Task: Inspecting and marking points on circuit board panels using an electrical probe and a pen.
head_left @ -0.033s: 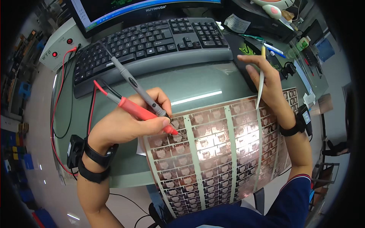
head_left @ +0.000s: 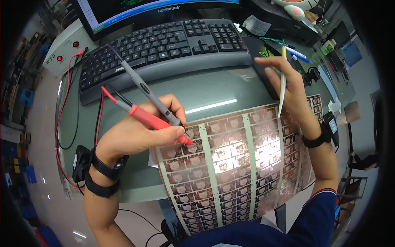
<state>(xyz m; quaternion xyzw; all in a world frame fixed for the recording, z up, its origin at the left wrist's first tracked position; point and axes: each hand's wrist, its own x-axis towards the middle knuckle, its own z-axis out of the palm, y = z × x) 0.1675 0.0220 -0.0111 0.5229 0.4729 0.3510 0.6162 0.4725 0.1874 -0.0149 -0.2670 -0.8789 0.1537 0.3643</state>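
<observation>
Basically: left hand on two probes, right hand with a stick tool, coppery panel under both

Left hand is closed on a red probe, thumb pressed along it. A grey probe runs through the same grip, slanting up and away to the left. Red tip points down-right out of the grip, at the panel's upper-left part; can't tell if it actually touches.

Coppery panel lies right of and below that grip, tilted, rows of repeated units split by pale strips, bright glare mid-panel.

Right hand is above the panel's far right part, holding a pale stick tool, yellow end up, pointed end down. Thumb and forefinger tips are apart; which fingers clamp the tool is hidden.

Beyond the left grip: black keyboard, monitor behind it. Farther up-left: white box with red lead. Black straps on both wrists.
</observation>
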